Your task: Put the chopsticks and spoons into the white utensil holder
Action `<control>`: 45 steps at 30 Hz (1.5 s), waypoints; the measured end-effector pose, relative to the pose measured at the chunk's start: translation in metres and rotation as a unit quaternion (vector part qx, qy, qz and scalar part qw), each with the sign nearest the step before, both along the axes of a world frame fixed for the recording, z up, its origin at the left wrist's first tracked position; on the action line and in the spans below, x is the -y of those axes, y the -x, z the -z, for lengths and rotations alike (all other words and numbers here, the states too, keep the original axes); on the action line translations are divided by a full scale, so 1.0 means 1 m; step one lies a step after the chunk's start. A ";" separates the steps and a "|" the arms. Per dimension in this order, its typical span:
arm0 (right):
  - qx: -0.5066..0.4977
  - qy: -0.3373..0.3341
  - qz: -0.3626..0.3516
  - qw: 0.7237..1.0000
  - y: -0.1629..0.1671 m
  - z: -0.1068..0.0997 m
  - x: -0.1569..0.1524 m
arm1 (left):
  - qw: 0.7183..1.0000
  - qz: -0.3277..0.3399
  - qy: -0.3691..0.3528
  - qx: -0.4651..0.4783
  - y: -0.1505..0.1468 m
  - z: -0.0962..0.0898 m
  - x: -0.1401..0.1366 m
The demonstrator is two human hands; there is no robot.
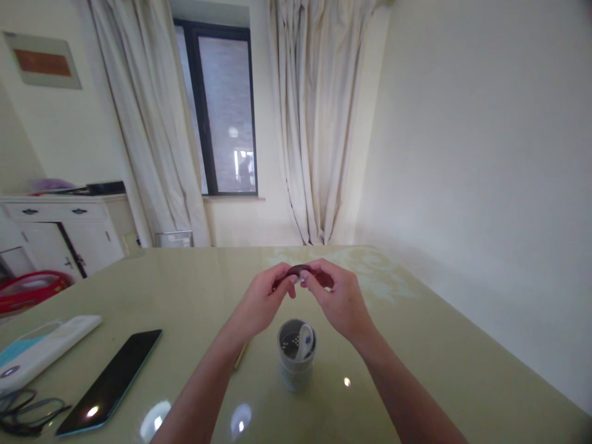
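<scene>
My left hand (266, 295) and my right hand (340, 291) meet above the table, thumbs and fingers pinched on a small dark brown, curved object (300, 269). Its kind cannot be made out, since the fingers cover both ends. Below and nearer to me stands a grey cup-shaped holder (296, 373) with a dotted pattern inside. A white spoon (304, 340) with a blue mark leans in it. Partly behind my left forearm lies a thin tan stick (240, 356).
On the left of the glossy green table (185, 296) lie a black-screened tablet or phone (111, 382), a long white device (53, 351) and black cords (30, 410). A red-rimmed item (34, 290) and a white cabinet (69, 234) stand beyond. A wall (485, 185) borders the right.
</scene>
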State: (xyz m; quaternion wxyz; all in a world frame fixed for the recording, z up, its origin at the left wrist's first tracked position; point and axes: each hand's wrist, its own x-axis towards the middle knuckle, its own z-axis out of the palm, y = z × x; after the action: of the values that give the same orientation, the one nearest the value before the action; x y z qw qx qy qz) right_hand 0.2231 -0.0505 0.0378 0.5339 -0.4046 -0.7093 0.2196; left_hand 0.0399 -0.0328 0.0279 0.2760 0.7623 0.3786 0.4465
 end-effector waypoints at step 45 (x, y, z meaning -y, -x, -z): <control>0.104 -0.074 0.084 0.988 -0.029 -0.031 0.028 | 1.000 -0.012 -0.022 -0.017 -0.015 -0.011 0.024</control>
State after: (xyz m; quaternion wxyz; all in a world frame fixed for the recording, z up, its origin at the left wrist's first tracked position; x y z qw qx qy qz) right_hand 0.2525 -0.0783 0.0688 0.5023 -0.4430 -0.7385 0.0780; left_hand 0.0554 -0.0570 0.0387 0.2477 0.7710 0.3827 0.4447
